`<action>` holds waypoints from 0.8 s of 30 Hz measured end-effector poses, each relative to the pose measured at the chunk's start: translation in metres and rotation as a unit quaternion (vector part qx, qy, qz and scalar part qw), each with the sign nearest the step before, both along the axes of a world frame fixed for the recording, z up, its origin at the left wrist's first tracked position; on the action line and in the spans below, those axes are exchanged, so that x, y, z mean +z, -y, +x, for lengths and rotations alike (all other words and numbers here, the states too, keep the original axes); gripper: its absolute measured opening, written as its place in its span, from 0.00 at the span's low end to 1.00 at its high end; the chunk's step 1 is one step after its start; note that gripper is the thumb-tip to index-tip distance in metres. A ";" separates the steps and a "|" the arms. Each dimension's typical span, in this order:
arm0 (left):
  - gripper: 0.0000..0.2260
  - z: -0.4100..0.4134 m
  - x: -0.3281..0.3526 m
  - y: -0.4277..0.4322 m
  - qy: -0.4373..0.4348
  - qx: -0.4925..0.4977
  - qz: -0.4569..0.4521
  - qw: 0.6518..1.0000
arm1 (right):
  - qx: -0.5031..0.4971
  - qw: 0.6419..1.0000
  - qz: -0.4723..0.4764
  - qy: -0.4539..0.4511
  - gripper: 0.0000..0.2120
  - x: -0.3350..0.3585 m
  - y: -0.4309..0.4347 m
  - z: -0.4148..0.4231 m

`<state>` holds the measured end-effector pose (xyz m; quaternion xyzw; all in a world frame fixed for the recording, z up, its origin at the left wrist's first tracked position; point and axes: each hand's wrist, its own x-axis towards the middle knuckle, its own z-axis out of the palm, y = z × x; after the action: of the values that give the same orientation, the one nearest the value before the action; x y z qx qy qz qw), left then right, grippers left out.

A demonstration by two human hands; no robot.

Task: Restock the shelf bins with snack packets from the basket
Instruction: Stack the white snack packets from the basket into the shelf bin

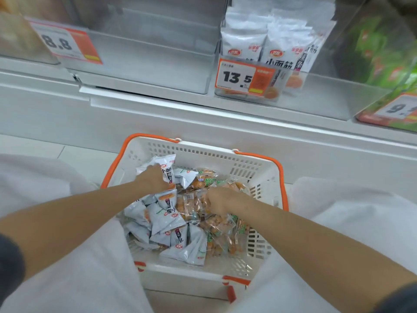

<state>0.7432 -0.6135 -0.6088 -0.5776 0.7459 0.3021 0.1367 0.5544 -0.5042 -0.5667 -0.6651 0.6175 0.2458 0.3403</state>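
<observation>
Tags (234,76): three, reading 8.8, 13.5, 9. Left hand (155,180) gripping one white 小面筋 packet (167,171); right hand (220,198): hold indeterminate.

white plastic basket (209,154), glossy packets (167,219)

packets (171,220) in basket (259,168) | basket below shelf bins (146,73)

The head camera looks steeply down from close above the left hand (155,180) and right hand (220,199), with clear plastic shelf bins (146,64) beyond them.
</observation>
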 end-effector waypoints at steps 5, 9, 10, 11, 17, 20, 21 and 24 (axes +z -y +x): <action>0.35 0.006 -0.013 0.017 -0.055 0.022 -0.032 0.998 | -0.033 0.999 0.030 0.001 0.16 -0.009 -0.007 -0.006; 0.28 0.005 -0.016 0.023 -0.047 0.009 -0.063 0.997 | -0.070 0.996 0.047 0.016 0.10 -0.011 -0.006 -0.007; 0.22 0.004 -0.015 0.024 -0.040 0.012 -0.087 0.995 | -0.081 0.995 0.050 0.020 0.10 -0.013 -0.006 -0.008; 0.16 0.002 -0.014 0.023 -0.039 0.015 -0.101 0.994 | -0.088 0.995 0.049 0.026 0.09 -0.014 -0.005 -0.009; 0.05 -0.022 0.021 0.015 -0.108 -0.024 -0.091 0.990 | -0.125 0.991 0.002 0.043 0.20 0.003 0.008 -0.018; 0.06 -0.036 0.068 0.012 -0.185 -0.063 -0.082 0.977 | -0.241 0.955 -0.027 0.173 0.38 0.034 0.015 -0.023; 0.07 -0.039 0.088 0.010 -0.210 -0.063 -0.083 0.972 | -0.281 0.929 -0.026 0.238 0.42 0.045 0.018 -0.023; 0.07 -0.044 0.132 0.007 -0.283 -0.025 -0.057 0.957 | -0.332 0.863 -0.036 0.378 0.35 0.068 0.023 -0.017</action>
<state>0.6992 -0.6201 -0.4773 -0.4560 0.7843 0.4072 -0.1057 0.5376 -0.5268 -0.4988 -0.4746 0.6340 -0.1744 0.5851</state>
